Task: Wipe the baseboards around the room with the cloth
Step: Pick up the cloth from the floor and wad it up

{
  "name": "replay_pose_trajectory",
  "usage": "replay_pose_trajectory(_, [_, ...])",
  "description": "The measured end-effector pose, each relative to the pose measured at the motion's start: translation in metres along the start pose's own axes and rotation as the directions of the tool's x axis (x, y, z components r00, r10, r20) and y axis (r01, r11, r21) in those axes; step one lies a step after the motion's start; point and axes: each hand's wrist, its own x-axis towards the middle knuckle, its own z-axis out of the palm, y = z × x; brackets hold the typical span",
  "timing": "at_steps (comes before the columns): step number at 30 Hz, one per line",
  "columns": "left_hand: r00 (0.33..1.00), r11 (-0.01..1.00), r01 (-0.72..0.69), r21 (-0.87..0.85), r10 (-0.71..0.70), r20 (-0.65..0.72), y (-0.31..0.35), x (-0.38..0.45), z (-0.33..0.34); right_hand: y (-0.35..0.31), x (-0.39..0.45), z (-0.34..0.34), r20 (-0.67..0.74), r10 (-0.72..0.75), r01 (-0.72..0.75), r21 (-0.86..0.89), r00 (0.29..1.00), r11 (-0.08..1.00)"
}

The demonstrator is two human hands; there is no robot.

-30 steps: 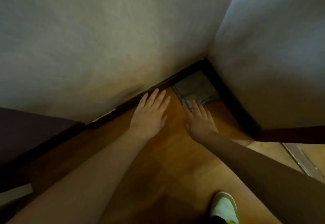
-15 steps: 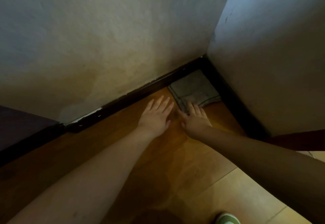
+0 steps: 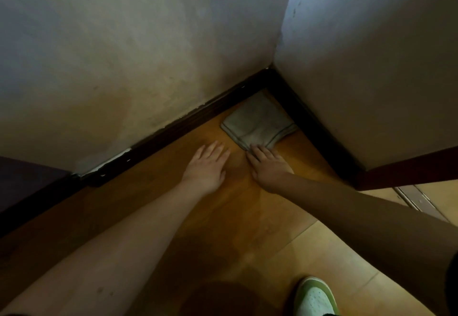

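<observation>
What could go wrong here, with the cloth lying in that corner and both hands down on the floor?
1. The right hand only touches the near edge of the cloth, so a pull might unfold or drag it rather than lift it.
2. The baseboard has chipped paint near its left end; wiping there could snag the cloth or flake more off.
3. The left hand lies flat on the smooth floor and may slip.

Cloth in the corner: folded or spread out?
Folded. The cloth lies flat on the floor as a compact square with doubled stitched edges; right hand fingertips touch its near edge.
</observation>
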Motion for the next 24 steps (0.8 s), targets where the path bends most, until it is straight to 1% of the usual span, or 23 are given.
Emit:
replay_pose_trajectory(3, [0.999,0.999,-0.043,-0.029,0.043,-0.005,0.006,-0.003,0.014,0.007,-0.023,0.014,-0.014,-0.077,0.077,0.001,0.997,0.997])
replay_pose_trajectory(5, [0.997,0.998,-0.065,-0.026,0.064,-0.046,0.009,-0.004,0.022,0.011,-0.042,0.028,-0.033,-0.13,0.129,-0.033,0.991,0.991])
replay_pose_trajectory(7, [0.992,0.996,-0.094,0.003,0.093,-0.088,0.01,-0.005,0.029,0.014,-0.061,0.044,-0.042,-0.164,0.161,-0.065,0.986,0.985])
replay_pose_trajectory(9, [0.984,0.986,-0.157,0.048,0.161,-0.075,0.012,-0.005,0.036,0.014,-0.079,0.059,-0.048,-0.179,0.176,-0.054,0.983,0.983])
replay_pose_trajectory(12, [0.969,0.969,-0.246,0.036,0.246,-0.014,0.012,-0.004,0.045,0.011,-0.102,0.076,-0.117,-0.174,0.176,0.012,0.978,0.984])
replay_pose_trajectory(14, [0.956,0.956,-0.287,0.056,0.29,-0.052,0.014,-0.007,0.05,0.009,-0.111,0.082,-0.196,-0.133,0.144,0.041,0.971,0.989])
replay_pose_trajectory(16, [0.947,0.95,-0.3,0.08,0.307,-0.093,0.018,-0.012,0.054,0.005,-0.113,0.084,-0.216,-0.097,0.109,0.044,0.972,0.993])
replay_pose_trajectory(19, [0.944,0.953,-0.298,0.053,0.303,-0.133,0.02,-0.017,0.059,-0.002,-0.108,0.081,-0.203,-0.103,0.092,-0.062,0.974,0.994])
replay_pose_trajectory(21, [0.944,0.955,-0.294,0.04,0.296,-0.142,0.022,-0.02,0.06,-0.005,-0.102,0.073,-0.205,-0.133,0.101,-0.161,0.97,0.982])
replay_pose_trajectory(24, [0.94,0.954,-0.297,0.036,0.299,-0.163,0.025,-0.024,0.062,-0.005,-0.097,0.059,-0.224,-0.193,0.132,-0.262,0.955,0.956])
